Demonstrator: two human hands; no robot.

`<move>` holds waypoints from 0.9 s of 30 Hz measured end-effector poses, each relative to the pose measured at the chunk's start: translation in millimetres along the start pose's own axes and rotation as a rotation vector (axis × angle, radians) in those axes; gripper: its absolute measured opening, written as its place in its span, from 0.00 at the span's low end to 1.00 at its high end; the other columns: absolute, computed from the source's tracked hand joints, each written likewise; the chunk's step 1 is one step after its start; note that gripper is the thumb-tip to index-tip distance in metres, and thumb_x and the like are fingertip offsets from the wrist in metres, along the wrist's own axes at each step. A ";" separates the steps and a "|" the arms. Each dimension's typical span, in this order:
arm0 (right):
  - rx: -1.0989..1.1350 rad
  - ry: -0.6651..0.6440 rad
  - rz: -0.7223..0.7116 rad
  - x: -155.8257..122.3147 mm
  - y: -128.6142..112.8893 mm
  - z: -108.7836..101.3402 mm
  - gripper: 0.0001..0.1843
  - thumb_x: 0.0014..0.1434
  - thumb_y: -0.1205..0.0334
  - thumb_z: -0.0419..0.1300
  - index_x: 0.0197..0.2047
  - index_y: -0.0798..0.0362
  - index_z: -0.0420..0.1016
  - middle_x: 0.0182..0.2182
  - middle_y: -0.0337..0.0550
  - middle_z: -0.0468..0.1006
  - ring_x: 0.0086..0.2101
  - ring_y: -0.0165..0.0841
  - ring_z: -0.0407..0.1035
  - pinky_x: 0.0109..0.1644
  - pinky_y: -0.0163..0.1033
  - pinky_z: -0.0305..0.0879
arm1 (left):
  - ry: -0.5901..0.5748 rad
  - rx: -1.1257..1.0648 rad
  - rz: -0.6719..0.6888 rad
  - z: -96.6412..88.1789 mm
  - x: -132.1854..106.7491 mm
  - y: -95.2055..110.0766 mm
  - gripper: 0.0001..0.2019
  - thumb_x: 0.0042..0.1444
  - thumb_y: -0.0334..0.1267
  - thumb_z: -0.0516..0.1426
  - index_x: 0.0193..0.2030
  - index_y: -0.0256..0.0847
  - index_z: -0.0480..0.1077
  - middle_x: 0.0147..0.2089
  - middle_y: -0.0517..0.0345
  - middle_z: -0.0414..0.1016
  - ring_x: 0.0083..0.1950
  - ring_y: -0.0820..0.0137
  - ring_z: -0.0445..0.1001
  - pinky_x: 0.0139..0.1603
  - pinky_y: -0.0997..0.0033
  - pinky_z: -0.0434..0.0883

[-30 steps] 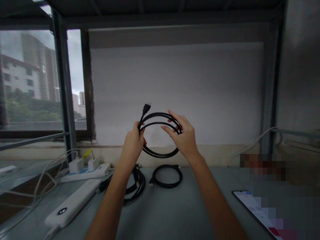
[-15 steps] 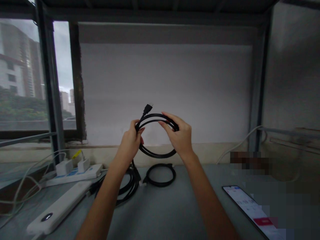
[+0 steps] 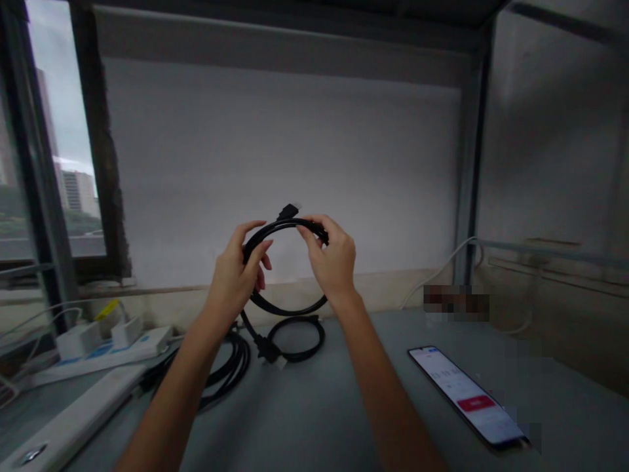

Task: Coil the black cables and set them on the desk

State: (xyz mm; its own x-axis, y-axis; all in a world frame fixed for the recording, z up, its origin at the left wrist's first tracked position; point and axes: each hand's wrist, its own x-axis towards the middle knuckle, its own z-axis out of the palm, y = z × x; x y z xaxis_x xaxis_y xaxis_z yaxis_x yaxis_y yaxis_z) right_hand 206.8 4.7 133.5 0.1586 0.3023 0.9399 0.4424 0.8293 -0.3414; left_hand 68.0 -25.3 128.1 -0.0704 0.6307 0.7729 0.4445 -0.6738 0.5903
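Both hands hold a black cable [image 3: 287, 311] wound into a loose upright coil above the desk. My left hand [image 3: 234, 262] is closed round the coil's left side, thumb in front and fingers behind. At the upper right, my right hand [image 3: 331, 255] pinches the strands between thumb and fingers. One plug [image 3: 288, 211] of the cable, flat and HDMI-like, sticks up over the top of the coil. The other plug [image 3: 268, 349] hangs from the lower left, in front of a smaller black cable coil [image 3: 321, 341] on the desk.
Another coiled black cable [image 3: 236, 367] lies beside my left forearm. A white power strip [image 3: 157, 342] with chargers and a long white device [image 3: 83, 416] are at the left. A lit phone [image 3: 462, 393] lies at the right. A pale wall [image 3: 295, 144] stands behind the desk.
The view has turned right, so the scene shifts left. My hands have drawn closer together on the coil, making it rounder. The lower plug now hangs before the small coil.
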 end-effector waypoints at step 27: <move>0.130 -0.069 -0.068 0.4 5.1 7.6 0.16 0.49 0.61 0.62 0.42 0.52 0.72 0.38 0.44 0.75 0.39 0.31 0.69 0.36 0.35 0.65 | 0.043 -0.043 -0.131 -17.7 0.6 9.4 0.14 0.48 0.49 0.54 0.30 0.38 0.68 0.10 0.68 0.57 0.09 0.78 0.55 0.08 0.83 0.51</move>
State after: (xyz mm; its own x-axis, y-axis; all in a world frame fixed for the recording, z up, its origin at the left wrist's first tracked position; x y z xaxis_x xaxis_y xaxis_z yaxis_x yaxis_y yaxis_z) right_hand 202.4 12.6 132.1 0.0693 0.2712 0.9600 0.3310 0.9016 -0.2785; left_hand 56.3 -38.0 138.3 -0.1642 0.6975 0.6976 0.3908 -0.6033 0.6952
